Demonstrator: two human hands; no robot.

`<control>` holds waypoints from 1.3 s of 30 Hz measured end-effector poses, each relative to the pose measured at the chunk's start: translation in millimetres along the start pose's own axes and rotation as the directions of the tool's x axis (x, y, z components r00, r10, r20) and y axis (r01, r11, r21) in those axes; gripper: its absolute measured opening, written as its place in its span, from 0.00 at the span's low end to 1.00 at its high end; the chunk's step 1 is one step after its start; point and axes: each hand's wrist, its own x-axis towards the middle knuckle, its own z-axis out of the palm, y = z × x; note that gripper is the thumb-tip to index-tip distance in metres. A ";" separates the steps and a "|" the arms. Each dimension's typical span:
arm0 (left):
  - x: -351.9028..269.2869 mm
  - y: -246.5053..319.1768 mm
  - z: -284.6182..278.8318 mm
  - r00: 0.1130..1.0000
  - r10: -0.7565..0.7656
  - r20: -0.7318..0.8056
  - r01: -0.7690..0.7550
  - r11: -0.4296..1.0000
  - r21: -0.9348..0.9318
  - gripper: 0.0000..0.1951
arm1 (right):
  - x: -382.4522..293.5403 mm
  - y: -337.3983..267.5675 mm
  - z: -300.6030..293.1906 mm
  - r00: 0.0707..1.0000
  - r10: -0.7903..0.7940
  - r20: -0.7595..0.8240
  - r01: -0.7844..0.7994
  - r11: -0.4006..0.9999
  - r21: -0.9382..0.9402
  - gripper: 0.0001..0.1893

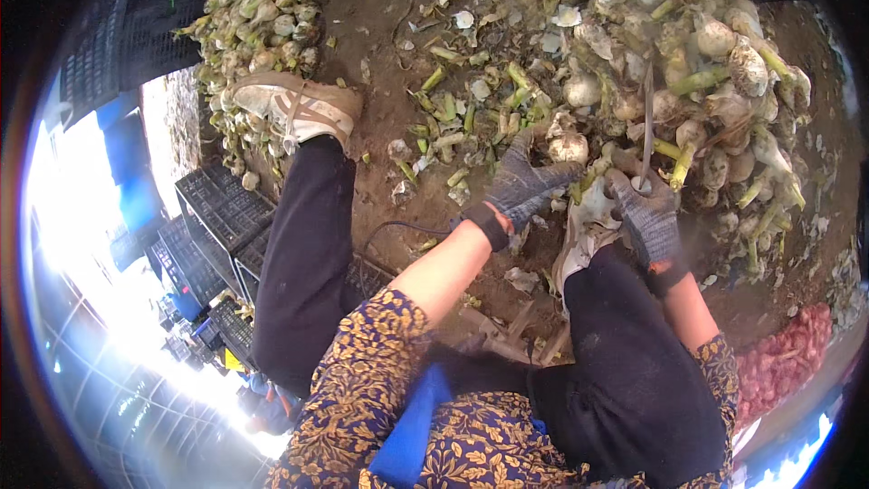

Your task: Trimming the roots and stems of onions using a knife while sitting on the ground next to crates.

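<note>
My left hand (pixel 533 180), in a grey knit glove, is at the near edge of a heap of garlic (pixel 719 109) with stalks attached. A garlic bulb (pixel 569 148) with a rooty end shows beside its thumb and fingers; whether they grip it is unclear. My right hand (pixel 645 210), gloved too, is closed around a knife, its narrow blade (pixel 648 109) pointing away from me over the heap. Between both hands is a greenish garlic stalk (pixel 597 170), partly hidden by the fingers. Dark bands circle both wrists.
Cut stalk pieces (pixel 468 115) and papery skins litter the dirt floor (pixel 380 20). Another garlic pile (pixel 271 13) lies by my left shoe (pixel 299 105). Black plastic crates (pixel 224 204) stand at left. A filled reddish mesh sack (pixel 784 360) lies at right. A cable (pixel 390 224) runs near my left wrist.
</note>
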 end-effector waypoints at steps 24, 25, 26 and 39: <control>-22.5 -6.3 -57.3 0.839 0.175 0.515 -0.343 0.905 0.252 0.20 | -27.3 -52.0 7.1 0.811 -0.270 0.518 0.584 0.427 -0.691 0.13; -26.4 4.1 -52.9 0.867 0.136 0.480 -0.333 0.874 0.354 0.21 | -26.4 -50.3 8.2 0.826 -0.235 0.512 0.561 0.427 -0.709 0.15; -27.7 7.1 -50.7 0.887 0.119 0.446 -0.285 0.901 0.326 0.22 | -27.2 -51.5 9.3 0.839 -0.200 0.505 0.539 0.423 -0.728 0.16; -36.6 11.7 -59.9 0.909 0.009 0.417 -0.128 0.958 0.258 0.34 | -23.4 -56.1 5.5 0.752 -0.183 0.634 0.645 0.405 -0.648 0.15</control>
